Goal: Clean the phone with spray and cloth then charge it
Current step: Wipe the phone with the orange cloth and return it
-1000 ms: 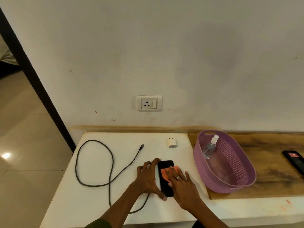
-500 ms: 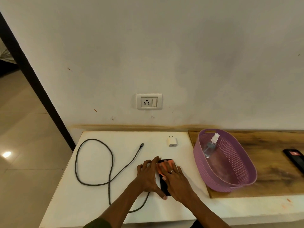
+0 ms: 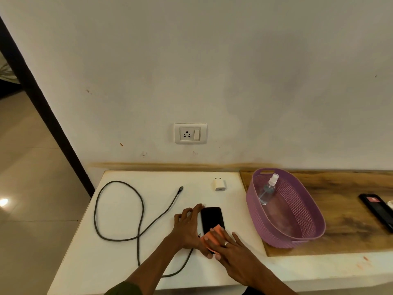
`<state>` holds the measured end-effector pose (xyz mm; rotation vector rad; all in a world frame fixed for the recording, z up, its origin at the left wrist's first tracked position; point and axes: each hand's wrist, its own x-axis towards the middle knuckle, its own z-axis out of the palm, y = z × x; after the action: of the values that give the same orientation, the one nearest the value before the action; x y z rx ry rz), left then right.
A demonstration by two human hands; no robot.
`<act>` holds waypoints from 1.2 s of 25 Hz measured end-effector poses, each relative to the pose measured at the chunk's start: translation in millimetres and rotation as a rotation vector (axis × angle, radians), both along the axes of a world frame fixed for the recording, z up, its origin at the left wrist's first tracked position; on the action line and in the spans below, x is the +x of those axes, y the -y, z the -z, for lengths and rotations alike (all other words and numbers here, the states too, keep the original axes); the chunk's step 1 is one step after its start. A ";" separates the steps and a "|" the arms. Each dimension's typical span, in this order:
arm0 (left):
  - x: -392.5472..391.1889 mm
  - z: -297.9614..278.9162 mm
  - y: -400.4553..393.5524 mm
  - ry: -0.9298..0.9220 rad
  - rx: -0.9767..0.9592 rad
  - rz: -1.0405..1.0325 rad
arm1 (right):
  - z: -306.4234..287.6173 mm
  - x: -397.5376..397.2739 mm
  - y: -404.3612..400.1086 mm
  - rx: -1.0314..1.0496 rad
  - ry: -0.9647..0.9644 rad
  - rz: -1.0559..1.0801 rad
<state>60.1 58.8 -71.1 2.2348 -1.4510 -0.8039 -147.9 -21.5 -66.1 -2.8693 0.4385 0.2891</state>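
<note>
A black phone [image 3: 211, 217] lies flat on the white counter [image 3: 127, 258]. My left hand [image 3: 188, 227] rests against the phone's left edge, fingers spread, steadying it. My right hand [image 3: 230, 252] presses an orange cloth [image 3: 213, 237] flat onto the near end of the screen. The far half of the screen is uncovered. A clear spray bottle [image 3: 267, 189] lies inside the purple basket [image 3: 297, 237]. A white charger plug [image 3: 219, 184] sits behind the phone. A dark cable [image 3: 119, 209] loops across the counter's left side.
A wall socket with switch [image 3: 190, 133] is above the counter. The basket stands on a wooden board [image 3: 350, 220] at the right, where another dark device [image 3: 376, 210] lies. The counter's left edge drops to a tiled floor.
My right hand has slid the cloth from the far end of the phone back toward me to the near end. My left hand has stayed at the phone's left edge.
</note>
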 end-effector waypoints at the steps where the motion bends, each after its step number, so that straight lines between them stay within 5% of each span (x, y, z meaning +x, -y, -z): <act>1: -0.2 -0.6 -0.5 -0.002 0.000 0.002 | -1.0 -0.4 2.7 0.006 -0.026 -0.006; 14: -0.6 -7.9 -3.0 0.039 0.026 0.046 | -17.2 -14.9 13.8 -0.190 -0.187 -0.128; 30: 1.3 -2.2 -0.7 0.039 0.037 0.048 | -5.3 16.7 39.5 -0.088 -0.099 0.173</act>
<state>61.4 59.6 -68.9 2.2626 -1.5251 -0.8123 -131.2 -61.0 -60.9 -2.8852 0.7312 0.3916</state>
